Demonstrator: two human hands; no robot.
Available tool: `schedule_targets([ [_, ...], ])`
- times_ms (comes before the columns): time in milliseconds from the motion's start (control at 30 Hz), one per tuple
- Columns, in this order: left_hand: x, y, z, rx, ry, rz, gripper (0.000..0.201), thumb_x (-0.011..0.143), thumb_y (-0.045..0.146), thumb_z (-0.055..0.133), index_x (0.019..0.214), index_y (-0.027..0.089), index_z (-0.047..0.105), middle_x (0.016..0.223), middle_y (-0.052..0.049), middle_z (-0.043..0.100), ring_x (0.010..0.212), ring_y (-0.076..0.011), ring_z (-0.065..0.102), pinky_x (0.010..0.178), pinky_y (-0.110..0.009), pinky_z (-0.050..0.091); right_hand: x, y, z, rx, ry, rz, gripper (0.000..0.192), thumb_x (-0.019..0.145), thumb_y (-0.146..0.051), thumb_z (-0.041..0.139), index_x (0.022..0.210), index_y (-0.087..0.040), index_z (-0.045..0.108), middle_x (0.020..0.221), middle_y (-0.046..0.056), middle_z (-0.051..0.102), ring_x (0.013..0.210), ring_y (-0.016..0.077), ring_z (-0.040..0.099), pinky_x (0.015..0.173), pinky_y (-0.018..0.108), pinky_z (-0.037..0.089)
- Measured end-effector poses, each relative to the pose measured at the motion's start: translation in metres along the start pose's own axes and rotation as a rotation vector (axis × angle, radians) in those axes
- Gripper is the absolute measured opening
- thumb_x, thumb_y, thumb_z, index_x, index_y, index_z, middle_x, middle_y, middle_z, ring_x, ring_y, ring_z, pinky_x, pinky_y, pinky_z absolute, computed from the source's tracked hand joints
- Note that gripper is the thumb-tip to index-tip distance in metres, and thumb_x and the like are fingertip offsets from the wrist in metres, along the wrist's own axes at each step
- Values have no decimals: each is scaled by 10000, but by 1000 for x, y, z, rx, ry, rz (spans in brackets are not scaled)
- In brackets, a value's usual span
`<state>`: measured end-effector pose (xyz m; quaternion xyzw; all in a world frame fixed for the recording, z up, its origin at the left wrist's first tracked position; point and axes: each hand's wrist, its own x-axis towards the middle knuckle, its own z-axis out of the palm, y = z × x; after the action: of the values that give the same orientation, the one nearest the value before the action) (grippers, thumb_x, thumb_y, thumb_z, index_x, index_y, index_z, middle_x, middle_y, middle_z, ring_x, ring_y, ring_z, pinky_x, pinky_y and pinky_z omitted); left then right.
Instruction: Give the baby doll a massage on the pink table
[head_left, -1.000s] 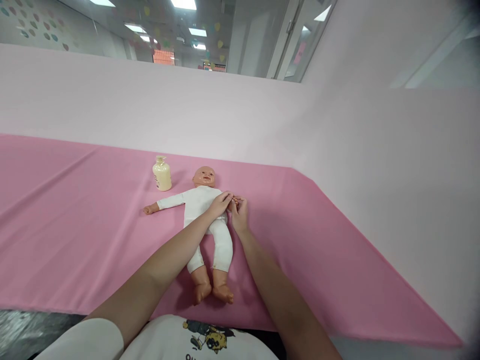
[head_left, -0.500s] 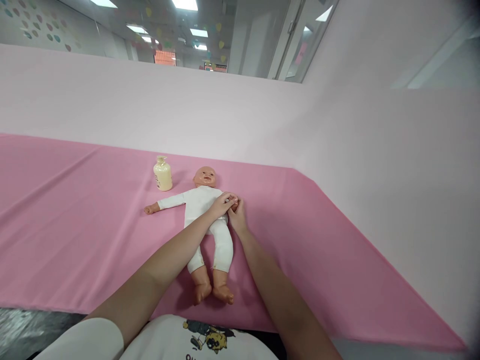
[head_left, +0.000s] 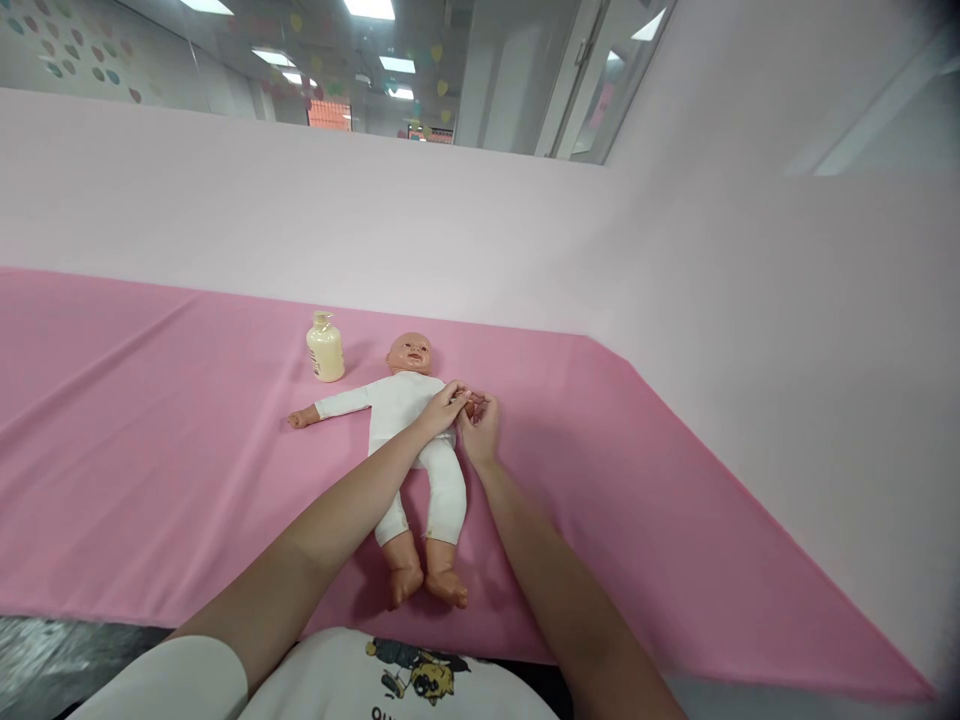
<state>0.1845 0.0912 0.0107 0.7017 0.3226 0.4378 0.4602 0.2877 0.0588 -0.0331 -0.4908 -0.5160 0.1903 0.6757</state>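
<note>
A baby doll (head_left: 401, 405) in a white cloth suit lies on its back, head away from me and bare feet toward me. My left hand (head_left: 444, 408) reaches across its chest, fingers closed around the doll's hand on the right side. From the right, my right hand (head_left: 480, 430) grips the same doll hand (head_left: 470, 408), of which only a small brown bit shows between my fingers. The doll's other arm stretches out to the left. A pale yellow pump bottle (head_left: 325, 347) stands upright left of the doll's head.
Everything rests on a pink cloth-covered surface (head_left: 187, 430) with a few creases. Behind it and to the right rise pale walls (head_left: 450, 240), with a window (head_left: 300, 70) above the back one. Grey floor (head_left: 67, 660) shows at the lower left.
The fingers of my right hand have shifted slightly to the right and curled, showing a bit more of the doll's hand. My left hand barely moves; doll and bottle stay put.
</note>
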Motion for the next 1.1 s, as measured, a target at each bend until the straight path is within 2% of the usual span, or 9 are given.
schedule_targets([
  [167, -1, -1, 1, -29, -35, -12, 326, 919, 465, 481, 1000, 163, 573, 882, -18, 620, 862, -141, 564, 866, -278, 443, 0, -14, -1, -15, 34, 42, 289, 772, -389, 664, 935, -195, 524, 721, -46, 473, 616, 104, 428, 579, 232, 404],
  [333, 0, -4, 1, -8, -39, -7, 359, 900, 485, 511, 1055, 169, 582, 1009, -50, 642, 959, -161, 568, 925, -301, 428, -2, -19, -1, -39, 17, 53, 221, 789, -364, 646, 888, -200, 537, 600, -90, 355, 540, 95, 351, 520, 224, 334],
  [467, 1, -4, 1, 16, -74, 12, 401, 877, 523, 532, 1026, 159, 614, 1005, -55, 658, 944, -163, 575, 906, -289, 437, -3, -16, -2, -38, -15, 53, 215, 813, -369, 626, 925, -203, 547, 561, -102, 330, 507, 95, 333, 496, 220, 303],
  [733, 2, -9, 1, 56, -84, -5, 470, 877, 583, 484, 965, 146, 635, 870, -23, 638, 828, -140, 553, 814, -256, 432, -3, -20, -4, 2, -30, 87, 253, 792, -368, 646, 923, -196, 515, 546, -113, 348, 490, 86, 334, 485, 209, 304],
  [900, 4, -12, 1, 12, -51, -17, 439, 873, 571, 498, 965, 157, 613, 891, -23, 622, 848, -142, 549, 834, -264, 422, -5, -20, -1, -56, -15, 37, 215, 842, -369, 587, 944, -188, 533, 589, -91, 365, 528, 95, 360, 517, 217, 334],
  [1000, 4, -11, 1, -42, -24, -26, 417, 880, 558, 495, 962, 161, 594, 891, -21, 608, 851, -139, 541, 844, -267, 417, -5, -16, 1, -79, -13, -18, 221, 852, -367, 574, 973, -185, 544, 657, -64, 418, 593, 107, 412, 578, 233, 387],
  [1100, 4, -11, 1, -67, -23, -31, 391, 884, 538, 501, 948, 160, 580, 863, -10, 588, 830, -129, 530, 825, -258, 417, -4, -10, 1, -103, 9, -91, 229, 849, -345, 579, 1007, -183, 541, 806, -4, 525, 739, 135, 490, 717, 283, 454],
])
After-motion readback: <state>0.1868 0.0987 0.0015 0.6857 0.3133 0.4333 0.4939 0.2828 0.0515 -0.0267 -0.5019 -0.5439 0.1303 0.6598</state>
